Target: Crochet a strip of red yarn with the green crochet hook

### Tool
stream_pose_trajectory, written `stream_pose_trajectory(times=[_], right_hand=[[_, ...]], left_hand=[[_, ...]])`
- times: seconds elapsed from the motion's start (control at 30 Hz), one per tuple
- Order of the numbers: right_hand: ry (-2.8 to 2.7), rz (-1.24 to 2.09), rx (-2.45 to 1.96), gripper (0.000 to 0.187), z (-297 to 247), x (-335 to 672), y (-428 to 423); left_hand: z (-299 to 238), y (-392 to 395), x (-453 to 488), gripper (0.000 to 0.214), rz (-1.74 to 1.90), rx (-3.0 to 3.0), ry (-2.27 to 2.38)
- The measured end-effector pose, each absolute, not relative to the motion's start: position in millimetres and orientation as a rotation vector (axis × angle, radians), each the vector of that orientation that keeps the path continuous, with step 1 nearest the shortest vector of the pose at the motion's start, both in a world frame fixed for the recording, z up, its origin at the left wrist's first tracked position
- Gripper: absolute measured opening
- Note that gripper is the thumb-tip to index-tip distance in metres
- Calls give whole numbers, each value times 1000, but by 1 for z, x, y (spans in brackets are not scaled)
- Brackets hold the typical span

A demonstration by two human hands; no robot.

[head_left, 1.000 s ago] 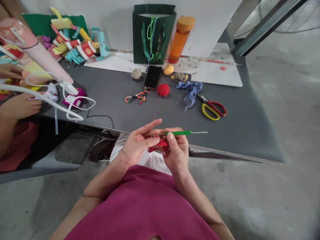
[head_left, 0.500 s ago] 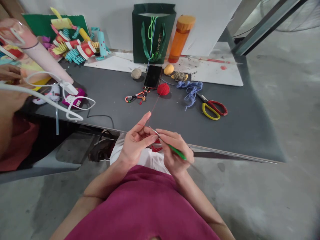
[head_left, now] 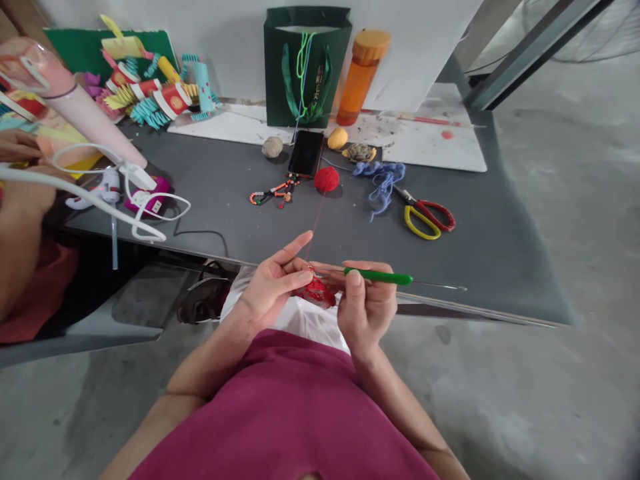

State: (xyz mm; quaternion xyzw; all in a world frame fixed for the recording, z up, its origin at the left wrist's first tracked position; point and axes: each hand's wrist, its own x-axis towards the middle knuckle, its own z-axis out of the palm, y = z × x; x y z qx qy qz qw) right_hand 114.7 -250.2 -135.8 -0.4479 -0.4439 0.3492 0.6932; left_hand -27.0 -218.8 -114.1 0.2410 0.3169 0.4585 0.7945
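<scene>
My left hand (head_left: 274, 281) pinches a small piece of red crochet work (head_left: 319, 293) between thumb and fingers, its index finger stretched forward. A thin red strand runs from that hand up to a red yarn ball (head_left: 327, 179) on the table. In my right hand (head_left: 369, 307) is a crochet hook (head_left: 379, 275) with a green handle, thumb pressed on its grip. The hook lies nearly level; one metal end reaches the red work at my left fingertips, the other points right. The exact loop at the hook's tip is too small to make out.
On the grey table (head_left: 225, 173) lie scissors (head_left: 425, 217), blue yarn (head_left: 383, 180), a phone (head_left: 306, 153) with a beaded strap and small yarn balls. Behind stand a green paper bag (head_left: 306, 73) and an orange bottle (head_left: 361, 80). At left, another person's arm (head_left: 23, 213) is near a white cable (head_left: 95, 193).
My right hand has moved slightly right and turned the hook from a downward slant to nearly level. More of the red crochet work now shows. My left index finger has shifted right.
</scene>
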Motion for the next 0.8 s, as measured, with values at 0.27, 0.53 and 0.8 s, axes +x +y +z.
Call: stream_pose_trajectory(times=[0.27,0.53,0.8], right_hand=[[-865,1047,-938,18,-133,121,-246],[-743,1339,-803,26,-131,122,-241],[-649,1288,-762,21,-131,109,-240]], left_hand=[[-115,-219,-29,53,911,508,639],[-117,-220,-25,46,879,503,589],[-117,-221,-25,61,940,679,678]])
